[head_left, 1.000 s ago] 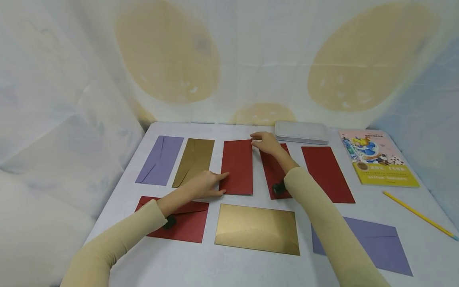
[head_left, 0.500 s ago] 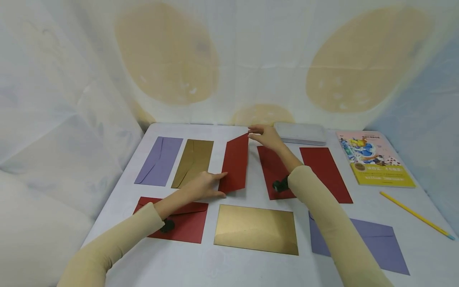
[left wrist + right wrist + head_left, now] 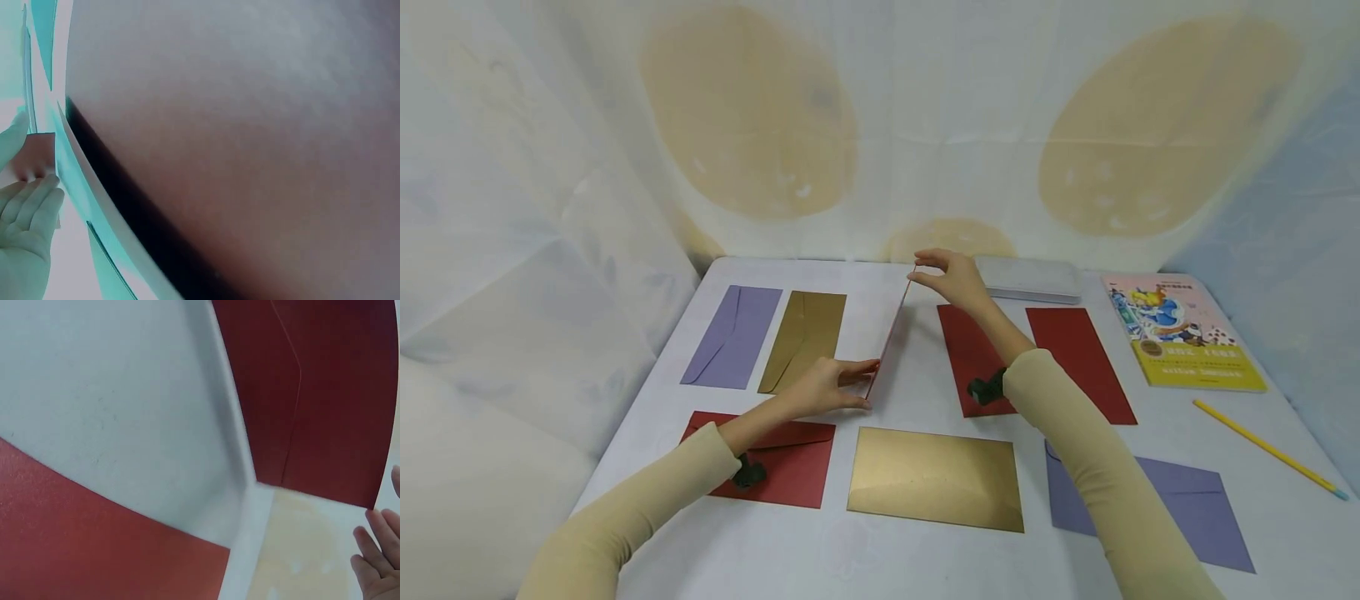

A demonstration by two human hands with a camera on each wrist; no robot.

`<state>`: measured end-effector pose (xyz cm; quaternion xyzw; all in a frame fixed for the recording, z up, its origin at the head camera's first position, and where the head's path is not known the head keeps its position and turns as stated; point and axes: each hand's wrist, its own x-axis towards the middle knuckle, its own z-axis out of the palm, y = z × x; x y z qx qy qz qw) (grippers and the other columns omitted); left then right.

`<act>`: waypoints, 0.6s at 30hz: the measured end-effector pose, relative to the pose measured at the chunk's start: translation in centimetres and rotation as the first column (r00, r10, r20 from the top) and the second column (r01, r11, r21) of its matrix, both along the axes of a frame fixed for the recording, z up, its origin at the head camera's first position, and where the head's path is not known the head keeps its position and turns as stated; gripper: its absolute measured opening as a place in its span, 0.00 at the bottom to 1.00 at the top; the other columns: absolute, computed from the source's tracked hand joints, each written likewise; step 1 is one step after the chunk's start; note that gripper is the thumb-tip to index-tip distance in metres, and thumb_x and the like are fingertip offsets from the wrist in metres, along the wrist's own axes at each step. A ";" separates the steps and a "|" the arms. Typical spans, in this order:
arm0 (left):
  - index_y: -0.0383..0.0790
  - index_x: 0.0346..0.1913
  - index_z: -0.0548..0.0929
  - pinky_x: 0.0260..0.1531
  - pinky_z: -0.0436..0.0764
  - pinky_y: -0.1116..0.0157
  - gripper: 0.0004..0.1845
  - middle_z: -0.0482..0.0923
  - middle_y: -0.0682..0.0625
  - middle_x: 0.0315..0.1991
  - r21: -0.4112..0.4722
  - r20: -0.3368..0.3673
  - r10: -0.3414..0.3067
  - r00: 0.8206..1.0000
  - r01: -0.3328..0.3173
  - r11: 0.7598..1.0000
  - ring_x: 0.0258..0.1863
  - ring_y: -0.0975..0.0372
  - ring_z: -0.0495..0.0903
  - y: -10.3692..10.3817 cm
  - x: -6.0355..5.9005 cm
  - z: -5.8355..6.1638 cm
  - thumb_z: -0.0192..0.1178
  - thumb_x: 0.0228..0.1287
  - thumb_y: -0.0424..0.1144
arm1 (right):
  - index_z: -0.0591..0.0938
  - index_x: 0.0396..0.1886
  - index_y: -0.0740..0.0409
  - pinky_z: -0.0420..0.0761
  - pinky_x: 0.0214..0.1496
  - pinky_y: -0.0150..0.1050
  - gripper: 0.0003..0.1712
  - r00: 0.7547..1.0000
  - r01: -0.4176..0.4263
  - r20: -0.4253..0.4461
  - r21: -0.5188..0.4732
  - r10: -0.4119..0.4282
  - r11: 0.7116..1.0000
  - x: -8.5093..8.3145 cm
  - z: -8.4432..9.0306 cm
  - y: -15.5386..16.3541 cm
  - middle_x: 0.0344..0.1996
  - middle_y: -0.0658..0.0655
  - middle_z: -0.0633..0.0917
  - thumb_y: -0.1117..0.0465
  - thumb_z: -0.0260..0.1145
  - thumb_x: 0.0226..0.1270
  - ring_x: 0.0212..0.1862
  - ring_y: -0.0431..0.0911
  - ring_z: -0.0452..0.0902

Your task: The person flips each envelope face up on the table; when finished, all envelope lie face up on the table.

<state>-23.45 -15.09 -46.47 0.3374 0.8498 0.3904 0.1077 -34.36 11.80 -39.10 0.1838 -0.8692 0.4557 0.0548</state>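
Near frame centre, my left hand [image 3: 816,388] and right hand [image 3: 957,279] both grip one red envelope [image 3: 340,406], seen edge-on from the head.

In the head view, the faces of the held red envelope [image 3: 892,331] are being hidden edge-on. The lower purple envelope [image 3: 1202,512] is being partly covered by the right sleeve [image 3: 1086,450]. The book's [image 3: 1183,333] finest print is being left unreadable. Both the left hand [image 3: 28,247] and right hand [image 3: 386,569] are being cropped by wrist-view edges.

2 arms [image 3: 640,508] extended | left hand [image 3: 829,388] pinching, lower | right hand [image 3: 955,280] pinching, higher
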 end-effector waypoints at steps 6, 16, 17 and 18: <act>0.30 0.66 0.70 0.52 0.77 0.62 0.39 0.75 0.40 0.59 0.068 -0.003 -0.027 1.000 0.028 0.997 0.55 0.56 0.78 0.2 0.0 -0.3 0.74 0.52 0.38 | 0.79 0.60 0.58 0.74 0.58 0.47 0.32 0.999 0.033 0.003 0.006 -0.033 0.999 0.0 -0.3 -0.4 0.52 0.57 0.84 0.50 0.74 0.57 0.59 0.50 0.76; 0.33 0.71 0.63 0.54 0.76 0.56 0.50 0.72 0.35 0.61 0.109 -0.412 0.047 0.910 -0.002 0.994 0.56 0.49 0.77 0.3 1.0 1.4 0.78 0.44 0.37 | 0.79 0.60 0.56 0.72 0.60 0.47 0.34 0.997 0.078 -0.028 0.065 -0.077 0.995 -0.2 -0.8 -1.4 0.54 0.54 0.83 0.46 0.74 0.56 0.60 0.49 0.74; 0.33 0.71 0.63 0.53 0.76 0.56 0.50 0.73 0.36 0.61 0.106 -0.472 0.056 0.880 -0.007 0.994 0.56 0.50 0.77 0.3 1.1 1.8 0.78 0.44 0.37 | 0.79 0.60 0.56 0.72 0.60 0.46 0.34 0.996 0.081 -0.041 0.068 -0.079 0.994 -0.3 -0.8 -1.5 0.54 0.55 0.83 0.46 0.74 0.56 0.60 0.49 0.74; 0.34 0.71 0.63 0.53 0.77 0.57 0.50 0.73 0.38 0.62 0.102 -0.516 0.061 0.855 -0.010 0.995 0.57 0.51 0.77 0.3 1.1 2.2 0.79 0.44 0.38 | 0.79 0.59 0.56 0.72 0.60 0.45 0.34 0.995 0.086 -0.051 0.065 -0.083 0.994 -0.3 -0.8 -1.6 0.54 0.55 0.83 0.47 0.74 0.56 0.60 0.49 0.75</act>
